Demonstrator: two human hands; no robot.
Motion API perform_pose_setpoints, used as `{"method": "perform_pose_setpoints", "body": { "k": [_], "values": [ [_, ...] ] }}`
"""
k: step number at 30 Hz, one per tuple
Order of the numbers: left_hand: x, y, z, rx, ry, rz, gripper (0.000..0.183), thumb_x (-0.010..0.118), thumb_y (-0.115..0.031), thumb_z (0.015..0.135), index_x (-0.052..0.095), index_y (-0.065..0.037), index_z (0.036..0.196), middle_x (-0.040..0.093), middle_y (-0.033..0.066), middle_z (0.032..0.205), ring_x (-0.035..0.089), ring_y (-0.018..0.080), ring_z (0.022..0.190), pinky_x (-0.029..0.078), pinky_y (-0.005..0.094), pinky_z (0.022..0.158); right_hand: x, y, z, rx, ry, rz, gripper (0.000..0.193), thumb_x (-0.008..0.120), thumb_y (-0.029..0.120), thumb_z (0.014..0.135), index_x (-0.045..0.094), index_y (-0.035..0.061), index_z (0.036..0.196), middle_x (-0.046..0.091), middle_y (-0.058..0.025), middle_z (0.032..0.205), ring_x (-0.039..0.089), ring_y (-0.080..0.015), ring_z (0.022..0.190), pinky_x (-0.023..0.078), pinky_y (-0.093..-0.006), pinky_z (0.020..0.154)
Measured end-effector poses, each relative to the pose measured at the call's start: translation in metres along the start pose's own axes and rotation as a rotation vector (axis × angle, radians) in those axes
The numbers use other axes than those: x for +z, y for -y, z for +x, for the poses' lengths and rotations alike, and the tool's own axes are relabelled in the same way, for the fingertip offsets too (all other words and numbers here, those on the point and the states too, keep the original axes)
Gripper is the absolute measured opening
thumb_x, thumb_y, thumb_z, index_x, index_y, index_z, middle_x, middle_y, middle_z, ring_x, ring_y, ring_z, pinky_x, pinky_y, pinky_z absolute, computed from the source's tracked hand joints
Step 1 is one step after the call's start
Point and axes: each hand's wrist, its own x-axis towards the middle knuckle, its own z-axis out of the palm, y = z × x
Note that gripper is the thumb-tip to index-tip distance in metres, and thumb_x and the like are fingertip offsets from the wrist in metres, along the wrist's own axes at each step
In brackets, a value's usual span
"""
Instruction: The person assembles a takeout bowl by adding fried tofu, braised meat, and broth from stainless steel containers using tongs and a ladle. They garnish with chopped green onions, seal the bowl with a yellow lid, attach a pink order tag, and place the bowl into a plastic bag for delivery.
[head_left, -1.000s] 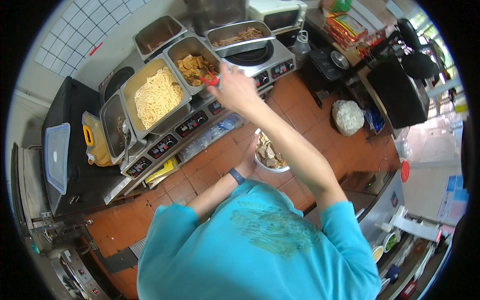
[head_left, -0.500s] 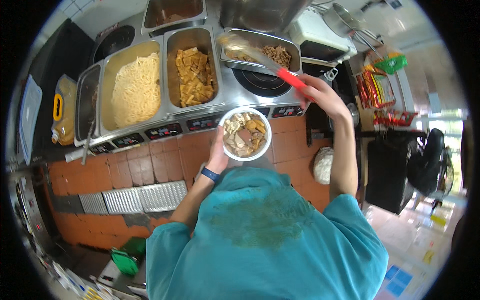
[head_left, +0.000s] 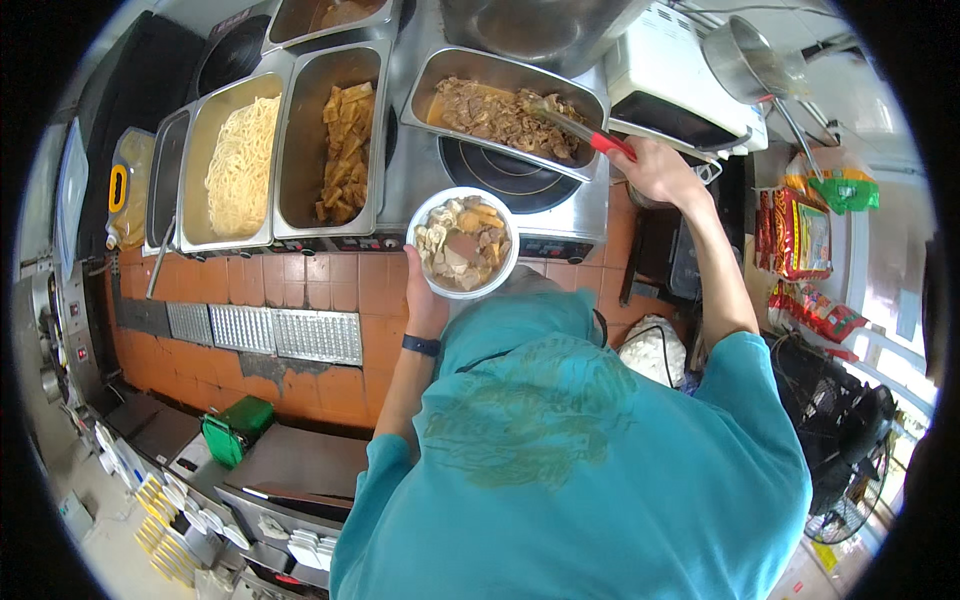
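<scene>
The white bowl [head_left: 465, 293] is held level in front of the torso, overlapping the front edge of the steel surface [head_left: 575, 225] in this view. The left hand [head_left: 427, 302] supports it from the left, forearm raised and thumb along the side; the remaining fingers are hidden. Its grip holds the bowl. The right arm extends forward and bends inward at the wrist; the right hand [head_left: 662, 172] has its grip closed around the red handle of the tongs [head_left: 577, 126]. The tongs slope down leftward, tips in the brown sliced meat [head_left: 480, 103]; whether the tips pinch any meat cannot be told.

The bowl is round and contains pale pieces, golden-brown pieces and a pinkish slice. The meat occupies a rectangular steel pan [head_left: 490, 147] behind a black round hotplate [head_left: 500, 182]. Left of this, adjacent pans contain tan chunks [head_left: 345, 150] and pale noodles [head_left: 240, 165].
</scene>
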Motion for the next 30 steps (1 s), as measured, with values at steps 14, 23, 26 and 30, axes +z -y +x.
{"method": "perform_pose_setpoints", "body": {
  "k": [14, 23, 26, 30],
  "values": [
    [0.033, 0.025, 0.031, 0.142, -0.098, -0.144, 0.069, 0.032, -0.057, 0.105, 0.028, -0.010, 0.155, 0.035, 0.0104, 0.158, 0.038, 0.0284, 0.142, 0.034, 0.0425, 0.116, 0.013, -0.025, 0.040, -0.235, -0.034, -0.027, 0.049, 0.059, 0.049, 0.097, 0.067, 0.0014, 0.108, 0.066, -0.0185, 0.076, 0.066, -0.0327, 0.072, 0.050, -0.0435, 0.069],
    [0.037, 0.034, 0.048, 0.213, -0.027, -0.228, 0.067, 0.032, -0.055, 0.106, 0.028, -0.010, 0.155, 0.037, 0.0085, 0.157, 0.038, 0.0254, 0.142, 0.034, 0.0415, 0.116, -0.021, -0.043, -0.021, -0.116, 0.109, 0.395, 0.047, 0.058, 0.049, 0.100, 0.065, 0.0031, 0.096, 0.048, 0.0020, 0.058, 0.047, -0.0084, 0.054, 0.036, -0.0282, 0.053],
    [0.039, 0.035, 0.052, 0.237, -0.007, -0.218, 0.066, 0.033, -0.054, 0.106, 0.029, -0.009, 0.154, 0.040, 0.0080, 0.154, 0.041, 0.0242, 0.141, 0.037, 0.0405, 0.114, -0.020, -0.039, -0.040, -0.143, 0.176, 0.481, 0.041, 0.057, 0.044, 0.102, 0.062, 0.0044, 0.093, 0.044, 0.0047, 0.059, 0.042, -0.0067, 0.054, 0.034, -0.0269, 0.051],
    [0.041, 0.034, 0.050, 0.250, -0.021, -0.234, 0.066, 0.035, -0.055, 0.105, 0.031, -0.009, 0.153, 0.041, 0.0081, 0.153, 0.043, 0.0237, 0.139, 0.037, 0.0401, 0.114, -0.016, -0.024, -0.070, -0.196, 0.277, 0.553, 0.034, 0.057, 0.038, 0.103, 0.059, 0.0058, 0.092, 0.046, 0.0047, 0.063, 0.044, -0.0052, 0.056, 0.034, -0.0237, 0.051]
  ]
}}
